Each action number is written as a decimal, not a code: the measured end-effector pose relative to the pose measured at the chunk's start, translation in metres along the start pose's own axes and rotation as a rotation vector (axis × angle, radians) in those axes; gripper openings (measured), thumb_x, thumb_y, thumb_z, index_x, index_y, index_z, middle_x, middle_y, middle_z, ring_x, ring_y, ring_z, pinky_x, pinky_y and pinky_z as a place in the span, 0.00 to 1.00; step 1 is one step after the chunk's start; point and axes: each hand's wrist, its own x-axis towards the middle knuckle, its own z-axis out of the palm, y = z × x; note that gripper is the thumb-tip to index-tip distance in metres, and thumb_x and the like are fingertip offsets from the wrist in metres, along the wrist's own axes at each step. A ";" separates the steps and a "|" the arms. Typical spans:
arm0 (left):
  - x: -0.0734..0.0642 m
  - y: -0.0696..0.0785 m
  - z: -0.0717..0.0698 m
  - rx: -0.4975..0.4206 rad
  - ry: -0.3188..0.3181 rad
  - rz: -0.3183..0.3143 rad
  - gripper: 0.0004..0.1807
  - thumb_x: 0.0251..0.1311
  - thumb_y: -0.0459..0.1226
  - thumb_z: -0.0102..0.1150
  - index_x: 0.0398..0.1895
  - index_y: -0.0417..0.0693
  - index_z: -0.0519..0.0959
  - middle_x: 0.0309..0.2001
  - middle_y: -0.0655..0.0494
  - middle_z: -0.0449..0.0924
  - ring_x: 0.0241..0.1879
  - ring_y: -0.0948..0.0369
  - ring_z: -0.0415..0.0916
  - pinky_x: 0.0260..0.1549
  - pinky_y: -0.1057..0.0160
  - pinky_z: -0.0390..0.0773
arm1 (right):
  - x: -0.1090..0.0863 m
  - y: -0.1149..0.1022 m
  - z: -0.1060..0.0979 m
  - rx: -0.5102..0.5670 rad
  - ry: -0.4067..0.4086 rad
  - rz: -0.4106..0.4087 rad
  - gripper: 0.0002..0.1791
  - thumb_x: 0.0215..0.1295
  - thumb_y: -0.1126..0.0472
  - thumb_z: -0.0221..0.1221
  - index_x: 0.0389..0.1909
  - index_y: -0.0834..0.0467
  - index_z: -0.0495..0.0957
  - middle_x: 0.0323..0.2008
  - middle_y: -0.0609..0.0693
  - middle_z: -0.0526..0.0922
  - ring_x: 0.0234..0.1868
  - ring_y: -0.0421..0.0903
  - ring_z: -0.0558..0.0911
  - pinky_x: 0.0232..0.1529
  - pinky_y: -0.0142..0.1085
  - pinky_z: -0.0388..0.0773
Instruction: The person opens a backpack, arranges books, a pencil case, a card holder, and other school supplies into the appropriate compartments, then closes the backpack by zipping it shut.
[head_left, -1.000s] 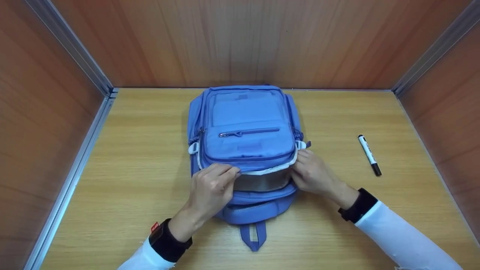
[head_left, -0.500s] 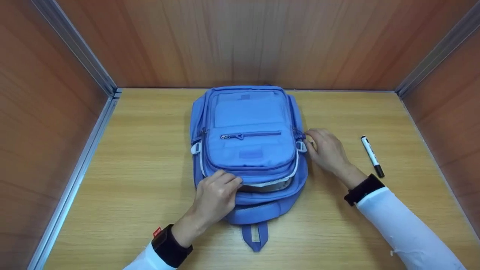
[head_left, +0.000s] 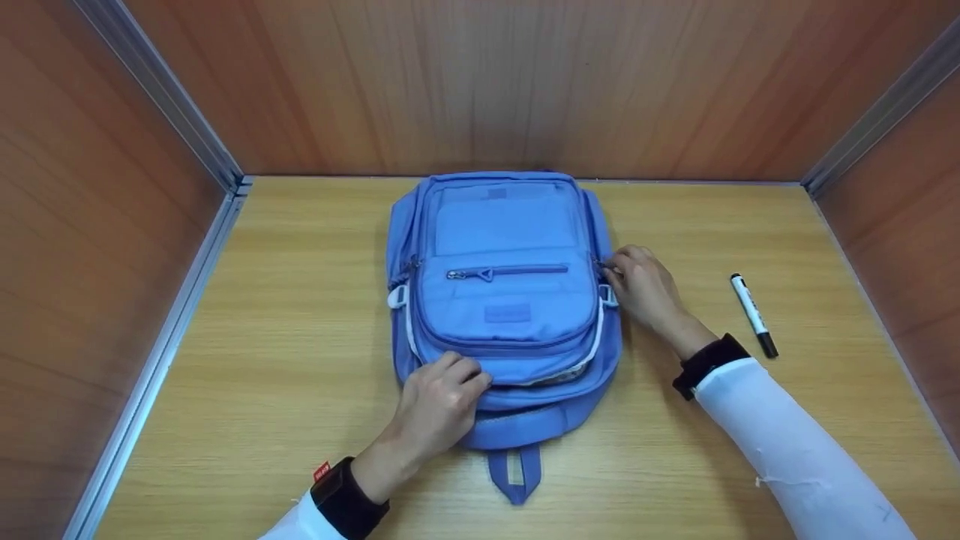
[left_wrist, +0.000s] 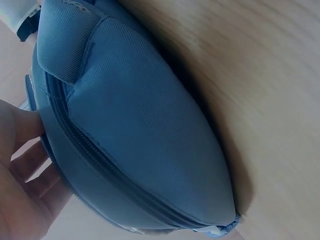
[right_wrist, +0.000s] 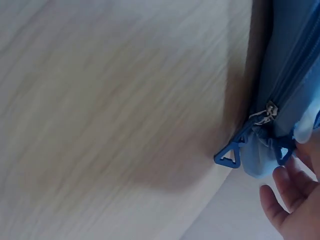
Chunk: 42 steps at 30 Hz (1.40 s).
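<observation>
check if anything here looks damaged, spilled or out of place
A loose thread sticks out from the white right sleeve, so the sleeve looks frayed. Otherwise nothing stands out: the blue backpack is partly open with no visible tear or spill, and the marker lies beside it.

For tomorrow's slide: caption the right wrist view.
Right grip on one triangular zipper pull of a blue backpack, second pull alongside.

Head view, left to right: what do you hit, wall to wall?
Left wall panel → left wristband → blue backpack → right hand → marker → right wall panel. Left hand omitted: it overlaps the backpack.
</observation>
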 end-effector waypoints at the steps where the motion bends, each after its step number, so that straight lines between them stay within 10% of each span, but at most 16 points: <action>1: 0.000 0.000 0.000 0.003 0.001 0.001 0.12 0.49 0.22 0.66 0.33 0.45 0.90 0.32 0.55 0.85 0.33 0.59 0.78 0.27 0.66 0.81 | -0.001 -0.001 -0.001 0.001 0.014 -0.003 0.08 0.71 0.65 0.62 0.42 0.68 0.83 0.43 0.62 0.83 0.47 0.60 0.80 0.47 0.53 0.79; 20: 0.006 -0.003 0.005 -0.024 0.006 -0.089 0.13 0.50 0.21 0.66 0.37 0.42 0.89 0.48 0.48 0.88 0.40 0.54 0.84 0.29 0.62 0.86 | -0.019 -0.015 -0.021 0.060 -0.079 -0.022 0.07 0.74 0.67 0.58 0.45 0.66 0.81 0.40 0.58 0.82 0.43 0.54 0.77 0.45 0.46 0.78; 42: 0.008 0.006 0.018 0.161 -0.012 -0.175 0.06 0.59 0.27 0.58 0.35 0.43 0.82 0.33 0.52 0.81 0.29 0.55 0.79 0.14 0.61 0.79 | -0.030 -0.016 -0.020 0.085 -0.002 -0.065 0.05 0.71 0.69 0.61 0.42 0.67 0.82 0.37 0.58 0.83 0.41 0.54 0.79 0.42 0.47 0.78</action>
